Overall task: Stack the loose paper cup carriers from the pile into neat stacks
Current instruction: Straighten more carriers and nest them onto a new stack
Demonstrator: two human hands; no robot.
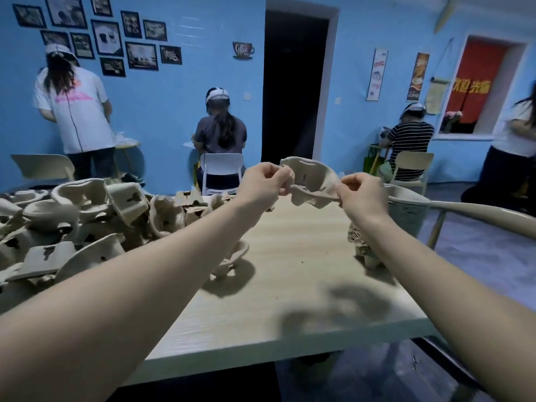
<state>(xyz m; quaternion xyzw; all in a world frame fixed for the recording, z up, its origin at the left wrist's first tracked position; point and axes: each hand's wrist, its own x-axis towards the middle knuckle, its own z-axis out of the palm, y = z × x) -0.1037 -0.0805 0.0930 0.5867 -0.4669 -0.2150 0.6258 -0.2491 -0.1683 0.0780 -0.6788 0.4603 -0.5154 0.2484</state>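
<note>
I hold one beige pulp cup carrier (pixel 311 181) in the air above the far side of the table. My left hand (pixel 264 184) pinches its left edge and my right hand (pixel 362 195) pinches its right edge. A large loose pile of carriers (pixel 72 224) covers the left part of the table. A single carrier (pixel 232 256) lies near the table's middle, partly behind my left forearm. A small stack of carriers (pixel 364 248) stands on the table's right side, partly hidden by my right forearm.
The light wooden table (pixel 290 285) ends at a near edge and a right edge. A woven basket (pixel 406 213) and a chair back (pixel 487 213) stand to the right. Several people work at small tables along the blue wall, with chairs behind them.
</note>
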